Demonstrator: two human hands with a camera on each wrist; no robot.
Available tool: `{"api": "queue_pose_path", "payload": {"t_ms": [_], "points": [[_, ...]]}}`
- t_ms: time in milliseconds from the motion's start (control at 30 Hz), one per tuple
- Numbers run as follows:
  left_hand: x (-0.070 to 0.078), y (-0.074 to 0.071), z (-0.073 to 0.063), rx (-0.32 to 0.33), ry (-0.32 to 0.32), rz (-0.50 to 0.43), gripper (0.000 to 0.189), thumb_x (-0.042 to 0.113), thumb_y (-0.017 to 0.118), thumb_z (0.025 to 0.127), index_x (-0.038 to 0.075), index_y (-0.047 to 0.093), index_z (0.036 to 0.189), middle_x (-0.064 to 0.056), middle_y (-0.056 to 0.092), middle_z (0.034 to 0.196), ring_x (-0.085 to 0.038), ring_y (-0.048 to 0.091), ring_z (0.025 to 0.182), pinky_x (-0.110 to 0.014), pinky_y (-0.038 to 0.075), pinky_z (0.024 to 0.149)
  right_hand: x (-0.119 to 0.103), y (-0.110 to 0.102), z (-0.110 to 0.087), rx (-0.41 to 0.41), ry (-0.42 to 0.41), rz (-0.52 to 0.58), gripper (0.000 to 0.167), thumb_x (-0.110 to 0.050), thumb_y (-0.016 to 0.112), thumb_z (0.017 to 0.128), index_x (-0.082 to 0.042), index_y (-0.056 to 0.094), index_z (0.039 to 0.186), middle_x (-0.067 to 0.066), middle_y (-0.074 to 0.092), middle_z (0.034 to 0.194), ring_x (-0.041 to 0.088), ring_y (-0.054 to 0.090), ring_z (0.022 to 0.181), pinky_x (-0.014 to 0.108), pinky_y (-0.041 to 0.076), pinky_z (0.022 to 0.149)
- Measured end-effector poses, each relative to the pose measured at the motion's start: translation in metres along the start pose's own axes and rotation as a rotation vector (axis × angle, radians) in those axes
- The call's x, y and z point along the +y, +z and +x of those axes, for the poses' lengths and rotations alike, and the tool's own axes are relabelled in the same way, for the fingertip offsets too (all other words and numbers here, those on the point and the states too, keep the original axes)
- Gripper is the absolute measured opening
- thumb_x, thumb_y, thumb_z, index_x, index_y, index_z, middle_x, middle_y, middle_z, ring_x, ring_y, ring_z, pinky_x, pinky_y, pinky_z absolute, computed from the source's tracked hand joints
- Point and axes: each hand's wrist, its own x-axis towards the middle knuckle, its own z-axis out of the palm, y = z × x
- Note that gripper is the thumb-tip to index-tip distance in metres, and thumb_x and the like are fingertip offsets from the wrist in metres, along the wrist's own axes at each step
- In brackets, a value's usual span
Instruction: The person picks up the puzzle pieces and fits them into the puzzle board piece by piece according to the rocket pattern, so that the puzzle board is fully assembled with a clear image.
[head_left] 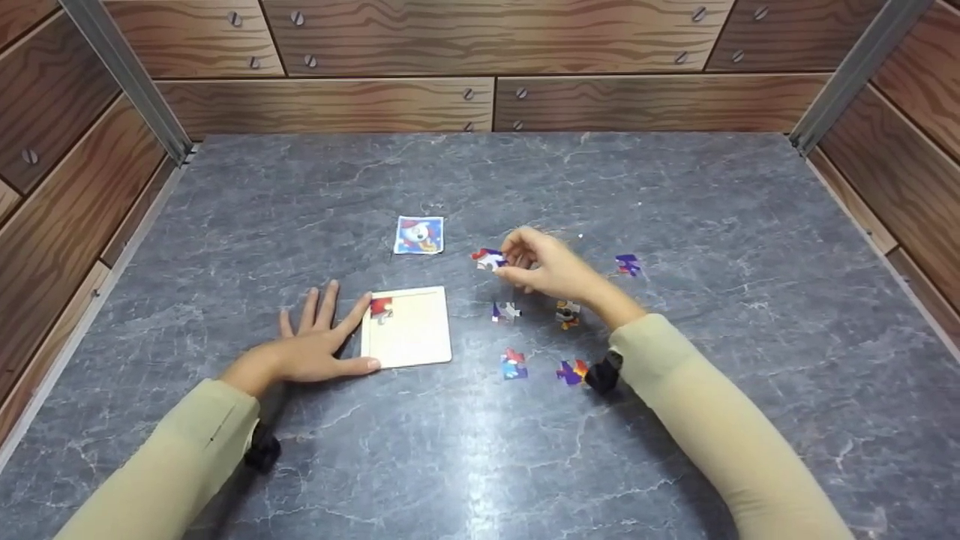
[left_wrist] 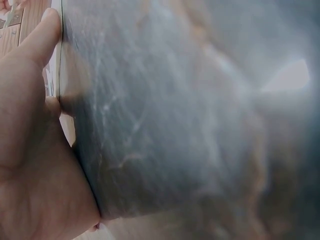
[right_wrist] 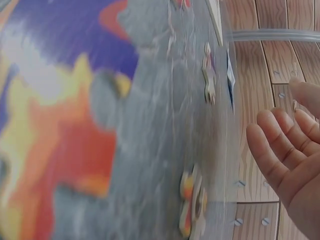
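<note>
My right hand (head_left: 544,262) pinches a jigsaw piece (head_left: 487,259) in white, red and purple between thumb and fingertips, over the table right of the picture card. In the right wrist view the right hand (right_wrist: 292,145) shows with curled fingers. My left hand (head_left: 322,349) lies spread on the table, thumb and index finger touching the left edge of a pale square puzzle tray (head_left: 412,334). One red piece (head_left: 382,308) sits in the tray's upper left corner. The left wrist view shows the left hand (left_wrist: 30,130) against the tray's side.
A small card (head_left: 419,235) with a white dog picture lies behind the tray. Loose pieces lie to the right: a grey-purple one (head_left: 506,312), a red-blue one (head_left: 514,364), a yellow-black one (head_left: 568,314), a purple-orange one (head_left: 572,373) and a purple one (head_left: 628,265). Wood-patterned walls (head_left: 495,45) enclose the table.
</note>
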Motion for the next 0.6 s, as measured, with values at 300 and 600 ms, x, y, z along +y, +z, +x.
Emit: {"api": "queue_pose_path", "payload": {"t_ms": [300, 600], "points": [[0.001, -0.002, -0.001, -0.001, 0.009, -0.008, 0.095, 0.074, 0.041, 0.081, 0.029, -0.007, 0.149, -0.020, -0.030, 0.147, -0.042, -0.029, 0.130, -0.071, -0.018, 0.089, -0.006, 0.018, 0.009, -0.025, -0.073, -0.038, 0.031, -0.017, 0.070, 0.085, 0.000, 0.053, 0.105, 0.009, 0.060, 0.091, 0.019, 0.059, 0.074, 0.032, 0.052, 0.064], [0.000, -0.001, -0.001, -0.004, 0.013, -0.014, 0.094, 0.074, 0.041, 0.081, 0.029, -0.006, 0.149, -0.020, -0.030, 0.146, -0.043, -0.030, 0.130, -0.071, -0.019, 0.089, -0.016, 0.042, 0.020, -0.064, -0.110, -0.085, 0.029, -0.016, 0.070, 0.084, -0.001, 0.054, 0.103, 0.007, 0.060, 0.092, 0.017, 0.058, 0.079, 0.028, 0.050, 0.074]]}}
